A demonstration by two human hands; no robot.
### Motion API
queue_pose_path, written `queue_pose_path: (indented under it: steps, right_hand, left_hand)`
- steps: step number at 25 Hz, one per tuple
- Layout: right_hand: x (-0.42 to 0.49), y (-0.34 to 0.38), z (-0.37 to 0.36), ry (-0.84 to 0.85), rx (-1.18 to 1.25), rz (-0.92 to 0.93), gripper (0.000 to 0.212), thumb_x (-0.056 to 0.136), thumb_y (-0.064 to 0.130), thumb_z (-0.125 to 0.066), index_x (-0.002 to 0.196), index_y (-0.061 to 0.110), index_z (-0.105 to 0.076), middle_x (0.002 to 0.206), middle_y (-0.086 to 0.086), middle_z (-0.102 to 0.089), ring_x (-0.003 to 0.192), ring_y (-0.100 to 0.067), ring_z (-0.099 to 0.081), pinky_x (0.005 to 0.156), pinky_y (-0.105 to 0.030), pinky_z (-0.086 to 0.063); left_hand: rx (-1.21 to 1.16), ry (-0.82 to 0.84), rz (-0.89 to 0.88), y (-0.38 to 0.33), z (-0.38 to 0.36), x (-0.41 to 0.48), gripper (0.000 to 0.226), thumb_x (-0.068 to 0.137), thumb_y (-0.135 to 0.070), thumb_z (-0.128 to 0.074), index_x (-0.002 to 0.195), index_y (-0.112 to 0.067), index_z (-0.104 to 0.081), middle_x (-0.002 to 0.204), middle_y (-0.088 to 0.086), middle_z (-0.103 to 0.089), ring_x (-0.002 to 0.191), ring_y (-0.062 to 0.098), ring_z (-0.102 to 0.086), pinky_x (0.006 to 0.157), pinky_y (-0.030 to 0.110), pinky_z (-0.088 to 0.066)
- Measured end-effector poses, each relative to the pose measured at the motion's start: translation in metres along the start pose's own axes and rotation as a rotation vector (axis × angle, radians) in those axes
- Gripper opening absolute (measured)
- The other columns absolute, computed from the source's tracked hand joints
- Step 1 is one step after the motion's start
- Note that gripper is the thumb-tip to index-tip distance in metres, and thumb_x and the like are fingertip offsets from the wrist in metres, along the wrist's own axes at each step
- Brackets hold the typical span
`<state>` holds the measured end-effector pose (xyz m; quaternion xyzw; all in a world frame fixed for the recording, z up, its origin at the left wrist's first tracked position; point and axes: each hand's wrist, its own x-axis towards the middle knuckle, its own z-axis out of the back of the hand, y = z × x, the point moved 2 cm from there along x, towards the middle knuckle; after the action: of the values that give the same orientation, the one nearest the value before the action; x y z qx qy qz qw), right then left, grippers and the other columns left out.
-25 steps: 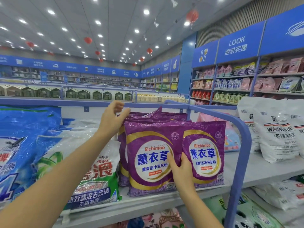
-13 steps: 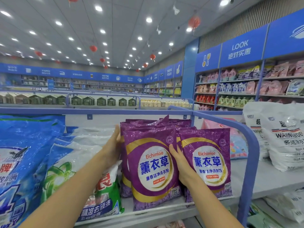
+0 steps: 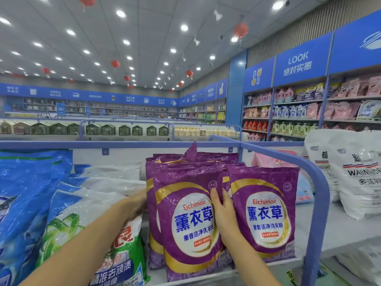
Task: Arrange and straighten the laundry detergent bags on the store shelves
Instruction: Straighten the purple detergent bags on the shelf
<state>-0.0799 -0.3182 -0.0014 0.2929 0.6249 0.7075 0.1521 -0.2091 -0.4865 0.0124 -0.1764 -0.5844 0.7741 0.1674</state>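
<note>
A big store is spreading out all around, with a grey shelf sitting in front and a blue rail curving around its end. A big blue bag is lying at the far left. Next to it a white and green bag is leaning back. Big white bags are standing at the far right, past the rail.

In the middle, purple bags are standing up in two rows. The front purple bag is standing at the shelf's front edge, with more purple ones right behind it. A second purple bag is standing just beside it on the right.

The left hand is reaching in at the left side of the front purple bag. Its fingers are hiding behind the bag, so I cannot tell if they are gripping it. The right hand is pressing flat on the right edge of the front purple bag, fingers pointing up and together, in the crack between the two bags. It is touching, not wrapping around.
</note>
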Motion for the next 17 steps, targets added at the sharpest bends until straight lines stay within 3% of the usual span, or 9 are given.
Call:
queue_pose_path:
  steps: [4,8,10,13,15,17]
  right_hand:
    - [-0.002,-0.001,0.0,-0.011,-0.025,0.003,0.062,0.096,0.044,-0.038,0.148,0.017,-0.018,0.154,-0.003,-0.025,0.141,-0.021,-0.024,0.111,-0.035,-0.026]
    - [-0.005,0.005,0.001,0.015,-0.03,0.001,0.061,0.096,0.042,-0.038,0.148,0.018,-0.016,0.154,-0.003,-0.024,0.14,-0.022,-0.026,0.108,-0.034,-0.029]
    - [-0.005,0.009,0.003,0.038,-0.02,0.006,0.059,0.097,0.039,-0.038,0.148,0.019,-0.016,0.154,-0.002,-0.023,0.14,-0.021,-0.024,0.107,-0.032,-0.028]
    - [-0.003,0.015,0.002,0.054,0.009,0.079,0.057,0.098,0.03,-0.04,0.148,0.022,-0.015,0.154,0.003,-0.021,0.14,-0.014,-0.022,0.101,-0.023,-0.027]
    - [0.0,0.023,0.001,0.08,-0.014,0.175,0.059,0.097,0.026,-0.043,0.148,0.026,-0.012,0.153,0.008,-0.019,0.136,-0.005,-0.02,0.101,-0.02,-0.023]
    - [0.005,0.033,0.001,0.102,-0.095,0.3,0.062,0.097,0.025,-0.045,0.147,0.029,-0.009,0.153,0.01,-0.017,0.133,0.0,-0.016,0.104,-0.019,-0.018]
  left_hand:
    - [-0.061,-0.014,0.004,-0.01,0.003,0.002,0.034,0.099,-0.021,-0.042,0.07,-0.009,-0.056,0.077,0.011,-0.06,0.073,0.023,-0.057,0.068,0.03,-0.046]
    - [-0.19,-0.145,-0.309,-0.045,0.012,0.007,0.029,0.096,-0.01,-0.044,0.071,-0.015,-0.058,0.064,-0.001,-0.06,0.065,0.016,-0.056,0.058,0.025,-0.047]
    - [-0.189,-0.157,-0.391,-0.056,0.017,0.004,0.024,0.092,0.0,-0.047,0.079,-0.013,-0.062,0.069,0.001,-0.062,0.065,0.015,-0.059,0.055,0.022,-0.05]
    - [-0.259,-0.325,-0.404,-0.056,0.03,0.01,0.02,0.081,0.011,-0.059,0.082,-0.009,-0.059,0.081,0.008,-0.063,0.071,0.019,-0.058,0.061,0.029,-0.05]
    - [-0.415,-0.421,-0.368,-0.055,0.035,0.012,0.022,0.08,0.011,-0.061,0.079,-0.01,-0.054,0.085,0.009,-0.061,0.068,0.019,-0.057,0.056,0.029,-0.048]
    - [-0.531,-0.395,-0.367,-0.054,0.035,0.013,0.021,0.085,0.005,-0.059,0.077,-0.012,-0.05,0.088,0.007,-0.061,0.067,0.018,-0.056,0.058,0.028,-0.047]
